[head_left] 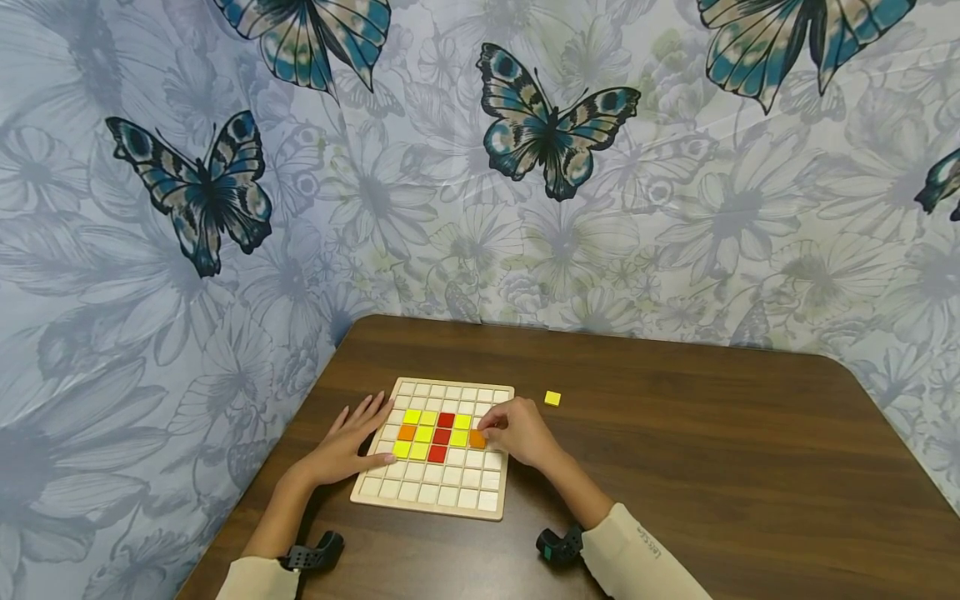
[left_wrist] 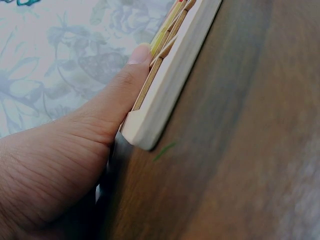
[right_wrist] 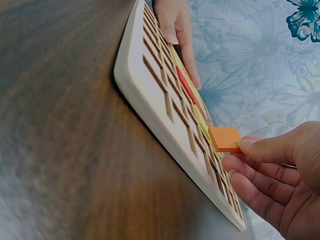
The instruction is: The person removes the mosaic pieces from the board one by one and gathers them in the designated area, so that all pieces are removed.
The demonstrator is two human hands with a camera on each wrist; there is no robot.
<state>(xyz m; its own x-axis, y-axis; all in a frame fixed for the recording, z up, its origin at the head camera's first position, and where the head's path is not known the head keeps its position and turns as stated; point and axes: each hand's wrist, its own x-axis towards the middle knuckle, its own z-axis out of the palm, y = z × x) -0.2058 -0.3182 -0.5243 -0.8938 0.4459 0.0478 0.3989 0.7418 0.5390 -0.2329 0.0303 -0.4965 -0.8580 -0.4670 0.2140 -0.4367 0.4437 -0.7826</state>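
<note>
A pale wooden grid board [head_left: 420, 492] lies on the table with yellow, red and orange square tiles set in its middle cells. My right hand [head_left: 519, 433] pinches an orange tile [right_wrist: 224, 139] between thumb and fingers, close over the board's right part, beside a yellow tile [head_left: 459, 437]. Three red tiles [head_left: 442, 436] form a column, with yellow tiles on both sides and one orange tile [head_left: 407, 432] at the left. My left hand [head_left: 343, 446] rests with spread, straight fingers on the board's left edge, its thumb [left_wrist: 135, 75] over the rim.
One loose yellow tile [head_left: 552, 398] lies on the brown table [head_left: 675, 450] beyond the board's right side. A wall cloth [head_left: 420, 217] printed with flowers and butterflies hangs behind the table and along its left. Black bands [head_left: 315, 552] sit on both wrists.
</note>
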